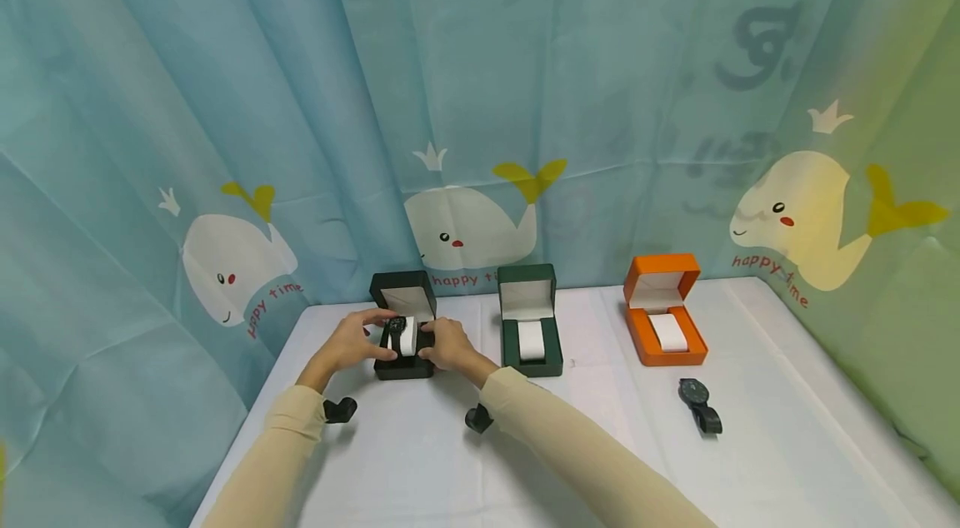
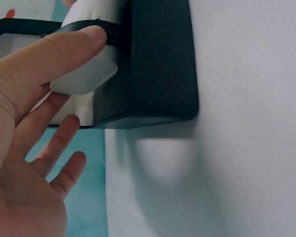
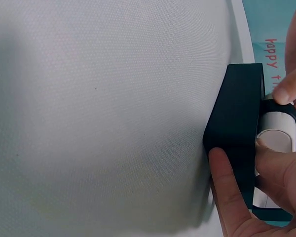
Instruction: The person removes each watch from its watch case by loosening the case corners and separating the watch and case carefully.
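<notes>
At the left of the table stands an open black watch box (image 1: 403, 373). Inside it sits a white cushion (image 1: 409, 336) with a black watch (image 1: 396, 329) strapped round it. My left hand (image 1: 351, 343) holds the watch and cushion between thumb and fingers; in the left wrist view the thumb presses the strap (image 2: 112, 32), the other fingers spread below. On the box's right side, my right hand (image 1: 452, 346) grips the box wall (image 3: 235, 106), one finger along the outside and another digit over the edge beside the cushion, as the right wrist view shows.
An open green watch box (image 1: 555, 345) with a white cushion stands at the middle back. Farther right is an open orange watch box (image 1: 645, 345), also with a white cushion. In front of it lies another black watch (image 1: 699, 405). A whale-printed curtain (image 1: 480, 95) hangs behind the table.
</notes>
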Tool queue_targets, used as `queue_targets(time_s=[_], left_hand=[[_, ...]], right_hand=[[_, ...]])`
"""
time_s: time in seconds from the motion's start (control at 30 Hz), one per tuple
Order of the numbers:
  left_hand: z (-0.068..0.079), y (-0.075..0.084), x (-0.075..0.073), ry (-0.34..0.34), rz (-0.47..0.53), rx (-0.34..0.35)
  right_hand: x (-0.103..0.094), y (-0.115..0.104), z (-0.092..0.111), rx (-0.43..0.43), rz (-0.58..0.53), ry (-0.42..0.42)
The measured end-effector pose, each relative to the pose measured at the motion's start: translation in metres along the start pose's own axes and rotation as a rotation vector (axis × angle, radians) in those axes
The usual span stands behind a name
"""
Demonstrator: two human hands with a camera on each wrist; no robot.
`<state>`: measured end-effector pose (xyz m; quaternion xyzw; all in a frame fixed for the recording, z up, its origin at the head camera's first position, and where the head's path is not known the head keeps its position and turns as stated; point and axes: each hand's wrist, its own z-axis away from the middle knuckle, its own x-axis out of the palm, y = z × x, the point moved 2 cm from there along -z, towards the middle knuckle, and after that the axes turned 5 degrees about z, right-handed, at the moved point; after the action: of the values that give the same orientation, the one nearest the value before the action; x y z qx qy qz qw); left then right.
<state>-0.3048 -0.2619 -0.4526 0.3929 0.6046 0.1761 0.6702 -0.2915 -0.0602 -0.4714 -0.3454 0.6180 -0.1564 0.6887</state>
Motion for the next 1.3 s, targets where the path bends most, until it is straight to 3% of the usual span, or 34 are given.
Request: queue_targets(time_s=[0.23, 0.43, 0.53, 0.73, 1.3], left_hand=[[0.007, 0.003, -0.007, 0.020, 0.124, -0.023], [0.011, 0.005, -0.005, 0.011, 0.397, -0.065], [0.013, 0.006, -0.003, 0.020, 0.477, -0.080], [0.015, 0.012, 0.002, 0.044, 0.524, -0.075], [0.018, 0.006, 0.006, 0.048, 0.515, -0.085]], right_hand=[[0.001, 0.001, -0.001, 0.014, -0.022, -0.010], [0.001, 0.002, -0.004, 0.025, -0.052, -0.011], [0.001, 0.003, -0.005, 0.035, -0.083, -0.014], [0.001, 0.005, -0.005, 0.048, -0.134, -0.022], [0.000, 0.005, -0.003, 0.053, -0.169, -0.031]])
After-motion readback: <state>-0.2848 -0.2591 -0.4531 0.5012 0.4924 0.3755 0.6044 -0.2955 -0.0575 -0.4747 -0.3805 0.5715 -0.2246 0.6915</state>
